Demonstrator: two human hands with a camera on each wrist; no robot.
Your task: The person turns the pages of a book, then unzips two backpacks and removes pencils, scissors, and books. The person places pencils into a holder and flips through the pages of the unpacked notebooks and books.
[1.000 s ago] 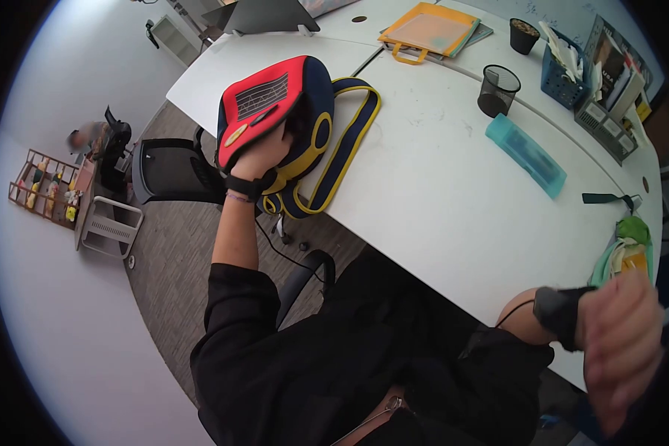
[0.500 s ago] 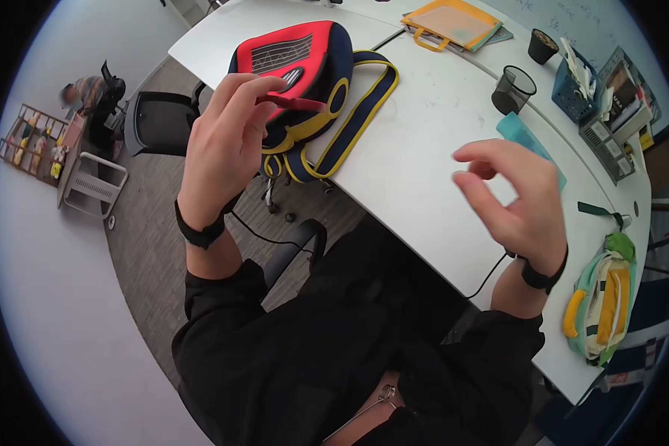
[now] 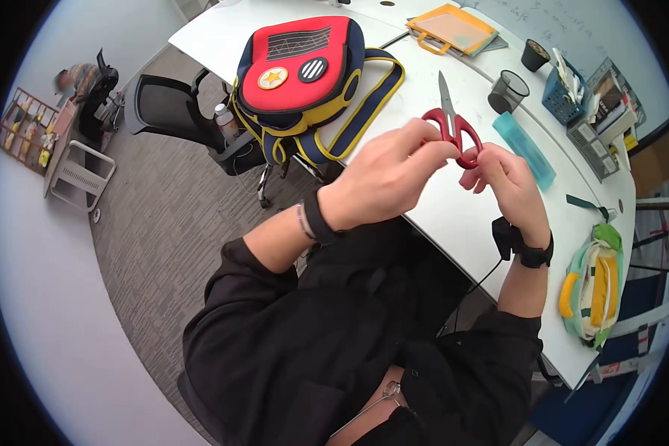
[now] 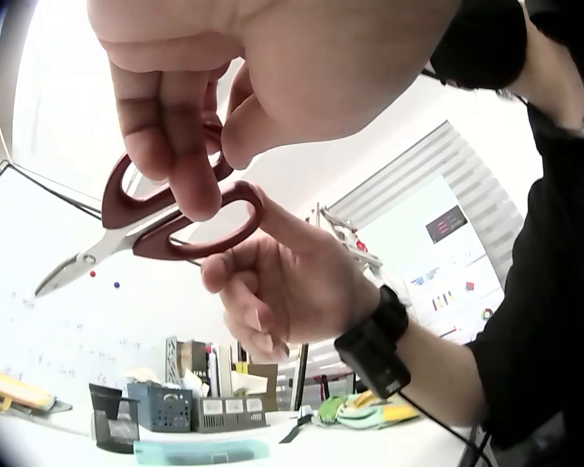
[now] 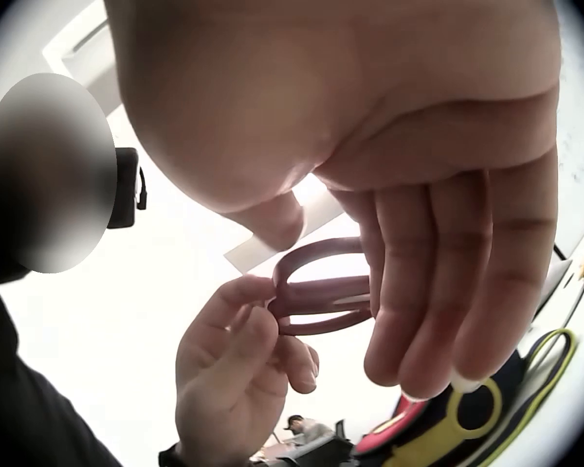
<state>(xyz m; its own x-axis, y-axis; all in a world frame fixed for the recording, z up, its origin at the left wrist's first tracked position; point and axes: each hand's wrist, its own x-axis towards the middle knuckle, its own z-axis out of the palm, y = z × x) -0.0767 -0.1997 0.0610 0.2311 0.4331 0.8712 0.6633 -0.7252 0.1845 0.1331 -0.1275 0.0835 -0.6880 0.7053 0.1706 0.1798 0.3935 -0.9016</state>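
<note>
Scissors (image 3: 454,126) with dark red handles are held up in front of me, blades together and pointing away. My left hand (image 3: 385,175) pinches one handle loop between thumb and fingers. At the other loop is my right hand (image 3: 509,186), its thumb and index finger on the loop's edge. From the left wrist, the scissors (image 4: 165,214) hang below my left fingers, and my right hand (image 4: 297,287) reaches in from beneath. In the right wrist view, my right fingers hide one end of the handles (image 5: 321,292), while my left hand (image 5: 232,365) grips the opposite end.
A red and navy backpack (image 3: 297,70) lies on the white table (image 3: 438,223). To the right are a teal case (image 3: 524,151), a mesh pen cup (image 3: 508,91), a blue basket (image 3: 563,97) and a green bag (image 3: 593,286). A black chair (image 3: 167,111) stands left.
My left hand has come away from the backpack's front, carrying the scissors rightward. My right hand has swung in from the far right to meet them. The backpack's round patches are uncovered.
</note>
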